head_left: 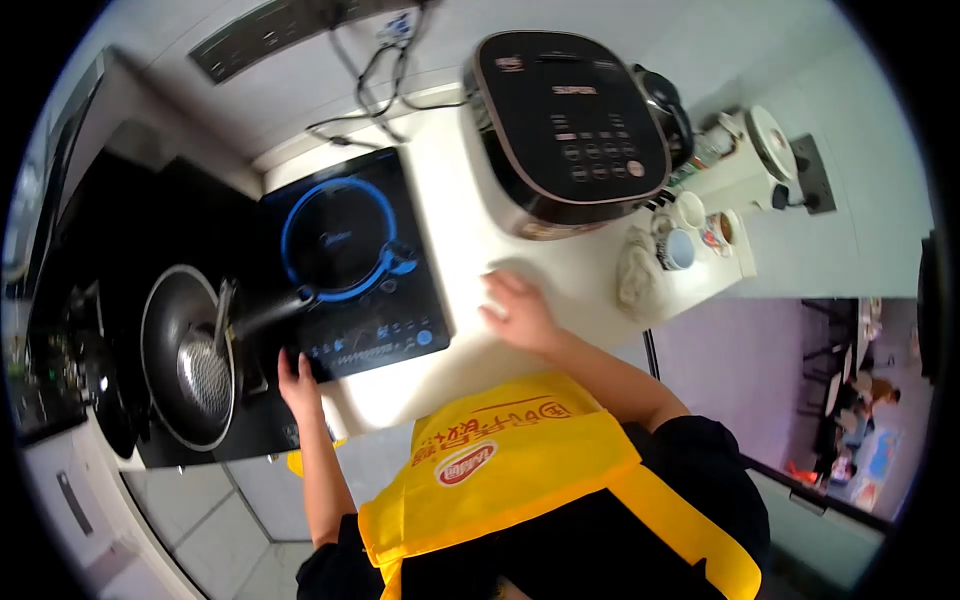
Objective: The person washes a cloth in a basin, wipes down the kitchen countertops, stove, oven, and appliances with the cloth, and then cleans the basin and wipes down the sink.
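My left hand is at the front left corner of a flat black induction cooktop with a blue ring. Its fingers point forward and are apart; I cannot tell whether they press on the edge. Past that hand, a wok with a long dark handle rests on a black stove, and the handle reaches over the cooktop's left side. A perforated metal ladle lies inside the wok. My right hand is over the white counter, right of the cooktop, with loosely spread fingers and nothing held.
A black multicooker stands at the back of the counter. Right of it are a dark kettle, several cups and a crumpled cloth. Cables run from a wall socket strip behind the cooktop.
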Demonstrator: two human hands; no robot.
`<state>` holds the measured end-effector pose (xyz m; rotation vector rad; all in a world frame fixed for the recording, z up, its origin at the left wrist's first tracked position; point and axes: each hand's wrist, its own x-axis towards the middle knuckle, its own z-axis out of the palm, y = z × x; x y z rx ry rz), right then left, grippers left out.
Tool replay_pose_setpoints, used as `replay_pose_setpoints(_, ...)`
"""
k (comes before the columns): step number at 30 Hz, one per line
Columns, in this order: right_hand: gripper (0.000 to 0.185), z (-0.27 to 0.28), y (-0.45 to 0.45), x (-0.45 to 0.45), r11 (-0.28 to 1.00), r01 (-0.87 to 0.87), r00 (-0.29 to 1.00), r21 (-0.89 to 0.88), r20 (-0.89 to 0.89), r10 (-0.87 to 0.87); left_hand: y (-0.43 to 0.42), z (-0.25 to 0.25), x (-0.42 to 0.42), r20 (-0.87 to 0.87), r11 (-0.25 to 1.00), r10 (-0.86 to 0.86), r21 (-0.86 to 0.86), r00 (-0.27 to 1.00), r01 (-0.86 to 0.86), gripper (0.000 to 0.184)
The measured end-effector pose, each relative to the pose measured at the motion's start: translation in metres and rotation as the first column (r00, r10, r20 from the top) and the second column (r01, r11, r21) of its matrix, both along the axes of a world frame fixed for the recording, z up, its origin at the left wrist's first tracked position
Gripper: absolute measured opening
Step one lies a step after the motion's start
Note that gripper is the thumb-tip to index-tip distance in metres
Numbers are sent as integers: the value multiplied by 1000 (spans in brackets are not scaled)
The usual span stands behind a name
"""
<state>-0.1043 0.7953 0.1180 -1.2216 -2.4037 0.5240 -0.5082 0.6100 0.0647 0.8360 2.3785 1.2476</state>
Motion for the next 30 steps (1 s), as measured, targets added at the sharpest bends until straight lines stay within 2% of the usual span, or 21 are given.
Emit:
replay_pose_setpoints(1,52,-5,14,39,979,112,992,171,47,-121,-3,7,10,-145,999,-24,-31,989,20,52)
replay_pose_setpoints(3,51,1,33,121,842,379,846,383,224,-483,-4,30,48,-366,997,-65,-70,928,42,52)
replay_pose_setpoints(4,51,4,39,142,835,383,840,396,226,-493,-2,44,73,-441,996,-76,-81,894,44,51)
replay_pose_setpoints(6,48,5,46,172,800,484,732,354,337,-592,13,73,114,-653,988,-153,-119,742,100,53)
replay_pose_setpoints(8,44,-19,44,184,829,432,762,355,349,-546,36,88,138,-616,985,-162,-47,771,169,53)
replay_pose_setpoints(10,47,-43,54,197,820,535,776,202,267,-572,70,102,159,-467,981,-158,28,870,193,49)
replay_pose_setpoints(12,41,-34,61,208,817,544,776,191,256,-577,108,116,179,-386,960,-198,111,901,258,46)
replay_pose_setpoints(14,34,-21,66,215,848,531,848,-9,-11,-531,144,132,202,-340,914,-295,172,893,368,45)
replay_pose_setpoints(15,21,-6,65,217,873,486,851,-49,-199,-485,161,138,211,-287,889,-347,202,893,410,45)
replay_pose_setpoints(16,21,17,66,219,874,484,852,-45,-203,-483,177,144,223,-262,863,-363,269,894,428,44)
replay_pose_setpoints(17,21,40,67,220,766,461,717,-448,-320,-619,192,155,234,-245,844,-382,300,891,444,44)
replay_pose_setpoints(18,20,60,69,221,558,296,549,-775,-341,-764,205,167,243,-229,825,-401,330,887,458,44)
replay_pose_setpoints(19,21,78,74,228,515,75,442,-854,-435,-784,218,175,249,-233,809,-414,350,880,473,43)
replay_pose_setpoints(20,21,101,79,232,520,71,445,-851,-439,-780,232,181,253,-239,791,-426,370,873,487,43)
replay_pose_setpoints(22,24,147,93,238,524,-216,341,-824,-566,-750,256,196,262,-188,751,-454,444,871,488,45)
replay_pose_setpoints(24,28,178,121,241,613,-349,345,-709,-705,-619,280,206,268,-175,734,-480,456,860,503,49)
replay_pose_setpoints(26,34,233,153,211,702,-204,215,-683,-731,-648,301,211,273,-171,736,-493,440,853,514,59)
replay_pose_setpoints(28,48,270,190,181,805,-146,302,-576,-800,-518,318,209,280,-185,774,-441,417,878,476,68)
replay_pose_setpoints(29,48,261,199,169,806,-146,305,-573,-801,-514,325,203,282,-176,803,-427,377,887,461,75)
replay_pose_setpoints(30,54,239,210,157,910,39,599,-413,-719,-352,329,204,289,-35,816,-431,411,902,406,78)
